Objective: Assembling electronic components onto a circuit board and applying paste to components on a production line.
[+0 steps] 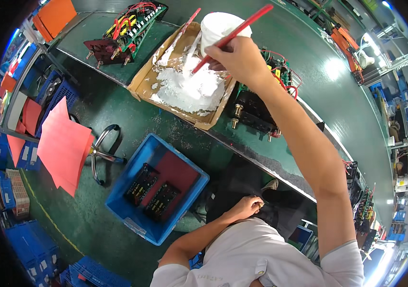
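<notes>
My right hand (pixel 240 57) grips a long red-handled brush (pixel 242 25), slanted down to the left. Its tip meets white paste (pixel 177 91) spread across a shallow cardboard tray (pixel 139 76); I cannot make out the bristles. A second red-handled tool (pixel 192 20), smeared with white, leans at the tray's far side. Beside it, a white tub (pixel 220 27) stands at the back right of the tray. Low near my lap, my left hand (pixel 244 208) is closed around a small brass-coloured piece (pixel 260 204), mostly hidden by the fingers.
Circuit-board assemblies with red wires stand left (pixel 127 31) and right (pixel 256 105) of the tray on the green bench (pixel 304 36). Below the bench edge, a blue bin (pixel 154 138) holds two dark boards. A chair base (pixel 99 153) and pink sheets (pixel 65 148) are at left.
</notes>
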A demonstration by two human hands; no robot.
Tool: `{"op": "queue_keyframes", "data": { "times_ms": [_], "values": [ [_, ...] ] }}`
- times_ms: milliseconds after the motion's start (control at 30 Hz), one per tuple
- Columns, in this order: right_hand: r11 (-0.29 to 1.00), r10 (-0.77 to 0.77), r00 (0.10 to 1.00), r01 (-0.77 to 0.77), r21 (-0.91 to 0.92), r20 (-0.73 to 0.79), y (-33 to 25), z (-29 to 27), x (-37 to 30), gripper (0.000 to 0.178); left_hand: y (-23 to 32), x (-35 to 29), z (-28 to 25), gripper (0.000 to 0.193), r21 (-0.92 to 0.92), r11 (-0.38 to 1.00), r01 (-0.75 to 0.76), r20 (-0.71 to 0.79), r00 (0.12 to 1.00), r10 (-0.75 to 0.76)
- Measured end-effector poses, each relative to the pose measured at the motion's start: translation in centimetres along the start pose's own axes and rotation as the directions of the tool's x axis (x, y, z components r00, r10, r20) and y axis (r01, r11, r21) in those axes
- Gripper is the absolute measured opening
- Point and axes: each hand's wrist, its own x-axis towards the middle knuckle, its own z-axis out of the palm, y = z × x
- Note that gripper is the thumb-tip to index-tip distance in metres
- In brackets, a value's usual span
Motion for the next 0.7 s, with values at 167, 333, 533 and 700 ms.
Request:
{"op": "queue_keyframes", "data": {
  "times_ms": [167, 333, 533, 700],
  "values": [
    [0.993, -0.038, 0.999, 0.034, -0.117, -0.035, 1.2, -1.2, -0.3, 0.03, -0.5, 0.0, 0.0, 0.013, -0.006, 0.999, -0.032, -0.014, 0.999, 0.032],
    [0.942, -0.201, 0.975, 0.168, -0.29, -0.09, 0.3, -0.8, -1.1, 0.029, -0.5, -0.1, 0.0, 0.013, -0.037, 0.999, 0.001, 0.0, 1.0, -0.001],
    [0.884, -0.336, 0.94, 0.293, -0.363, -0.058, -0.3, 0.2, -2.9, 0.021, -0.5, -0.2, 0.0, 0.013, -0.033, 0.999, -0.012, -0.003, 1.0, 0.012],
    [0.634, -0.609, 0.775, 0.605, -0.482, 0.171, 1.3, 3.8, -7.2, 0.016, -0.6, -0.3, 0.0, 0.012, 0.007, 0.999, -0.042, -0.015, 0.999, 0.042]
  ]
}}
